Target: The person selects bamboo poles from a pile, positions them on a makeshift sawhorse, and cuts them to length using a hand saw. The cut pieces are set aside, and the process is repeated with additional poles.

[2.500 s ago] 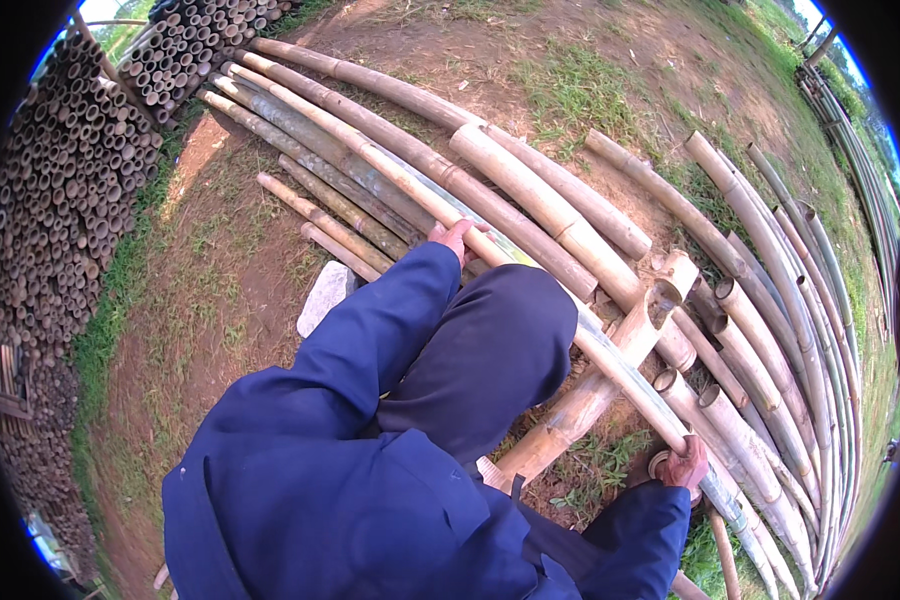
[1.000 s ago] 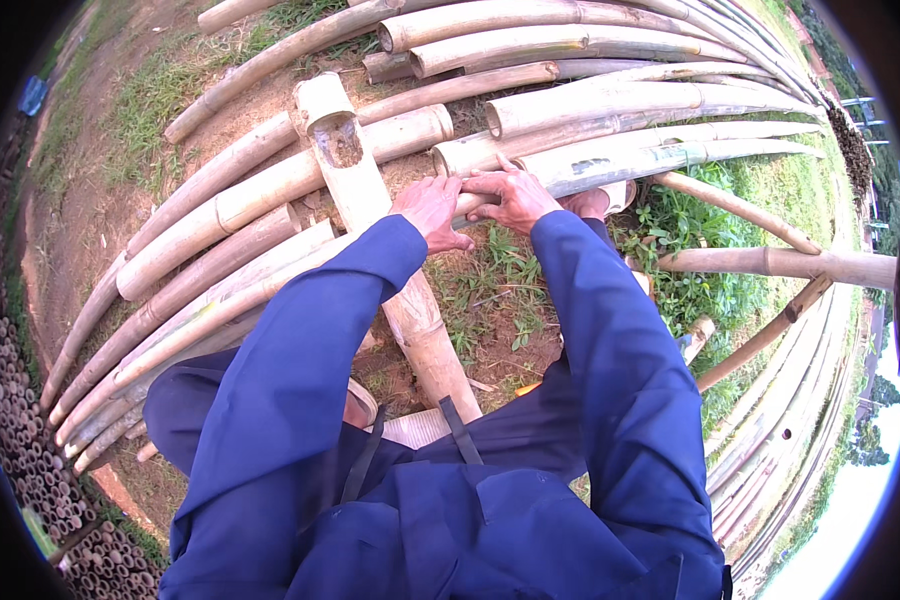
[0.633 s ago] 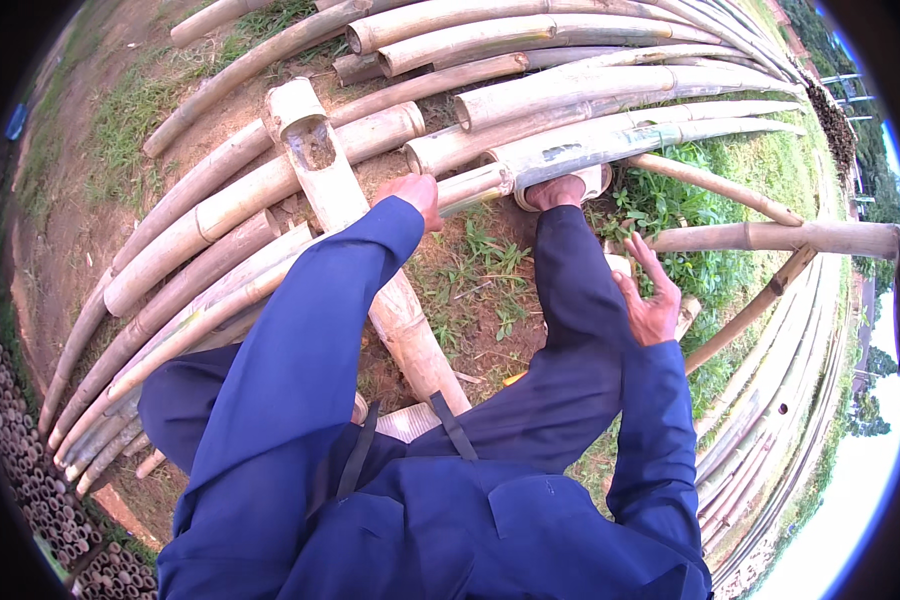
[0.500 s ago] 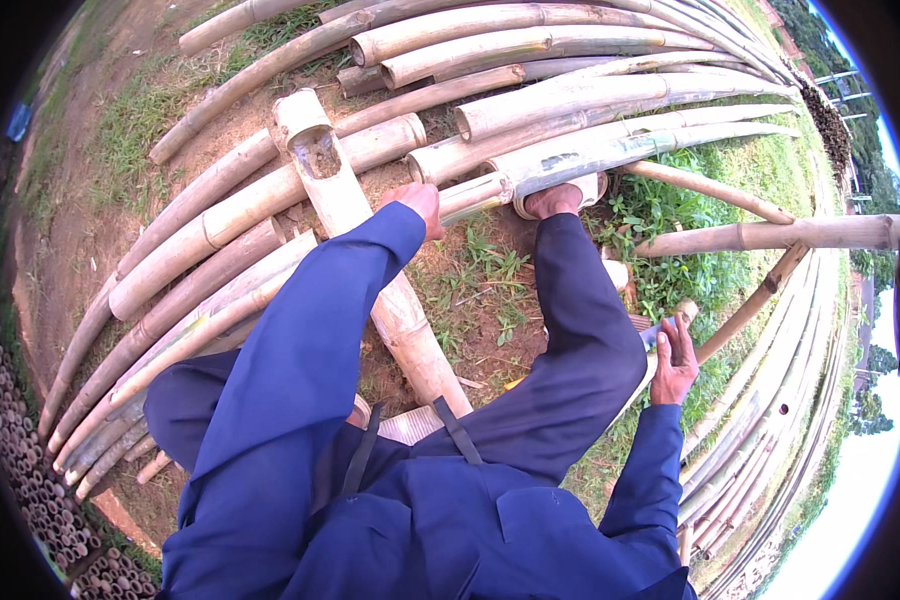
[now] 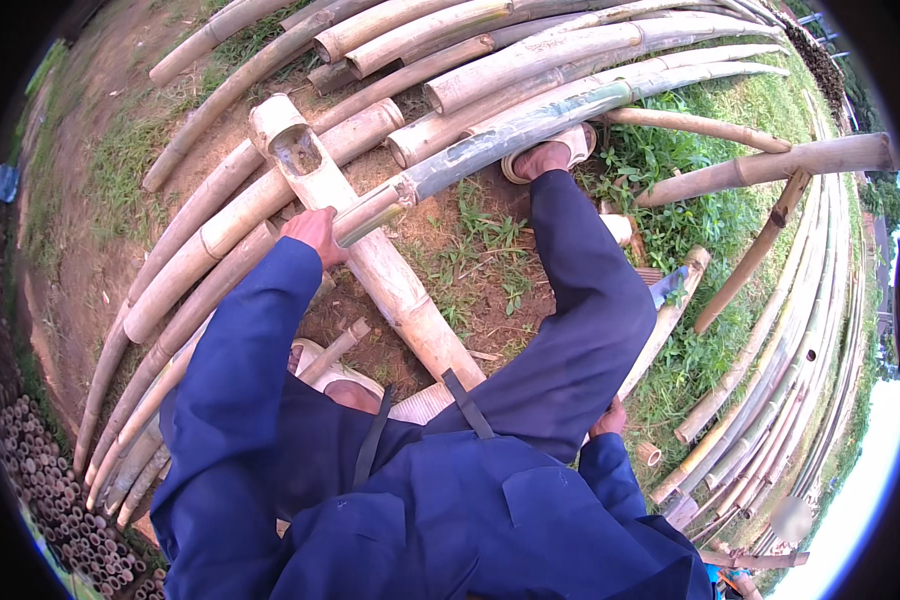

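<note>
My left hand (image 5: 317, 238) is closed round the near end of a long bamboo pole (image 5: 500, 140), whose end section is pale and split-looking. This end lies over a thick bamboo post (image 5: 400, 290) with a notch cut near its top. Beside my right thigh, my right hand (image 5: 608, 418) is low down with its fingers curled; my trouser leg hides part of it, and what it holds, if anything, is hidden. Just above it lies a pale bamboo length (image 5: 660, 345), next to a flat blue-grey piece (image 5: 668, 287).
Many bamboo poles (image 5: 540, 60) lie stacked ahead, with more poles (image 5: 770, 400) at the right. Crossed bamboo supports (image 5: 770, 168) stand at the right. A short bamboo piece (image 5: 335, 350) is by my left foot. Cut bamboo ends (image 5: 60, 500) are piled at lower left.
My left hand has drawn the bamboo pole's end toward the lower left, over the notched post. My right hand has moved from the blue-grey piece back beside my thigh, its fingers now curled.
</note>
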Available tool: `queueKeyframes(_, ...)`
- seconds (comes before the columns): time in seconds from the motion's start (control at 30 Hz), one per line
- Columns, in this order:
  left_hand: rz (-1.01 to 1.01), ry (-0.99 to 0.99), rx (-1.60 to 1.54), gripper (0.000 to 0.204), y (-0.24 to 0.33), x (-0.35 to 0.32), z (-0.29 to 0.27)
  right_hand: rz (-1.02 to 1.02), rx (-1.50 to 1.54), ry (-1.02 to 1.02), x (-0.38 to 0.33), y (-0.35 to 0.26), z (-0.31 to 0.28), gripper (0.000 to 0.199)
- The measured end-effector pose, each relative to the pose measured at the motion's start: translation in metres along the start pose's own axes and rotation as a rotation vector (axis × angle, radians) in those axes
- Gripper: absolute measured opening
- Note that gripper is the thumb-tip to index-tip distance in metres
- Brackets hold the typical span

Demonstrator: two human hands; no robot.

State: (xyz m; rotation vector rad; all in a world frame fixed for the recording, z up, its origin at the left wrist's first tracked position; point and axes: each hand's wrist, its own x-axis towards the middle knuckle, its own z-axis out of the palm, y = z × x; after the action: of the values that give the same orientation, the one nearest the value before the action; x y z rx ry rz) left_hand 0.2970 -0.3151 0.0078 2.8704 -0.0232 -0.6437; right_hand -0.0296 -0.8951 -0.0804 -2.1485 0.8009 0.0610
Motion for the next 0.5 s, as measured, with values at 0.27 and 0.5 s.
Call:
queueKeyframes(0.27, 0.083, -0.023, 0.053, 0.063, 0.002, 0.015, 0.012, 0.036, 0.124, 0.128, 0.025, -0.048, 0.053, 0.037)
queueKeyframes(0.5, -0.007, 0.055, 0.003, 0.081, -0.022, -0.007, 0.019, -0.373, 0.169, 0.052, 0.232, -0.309, 0.172, 0.036)
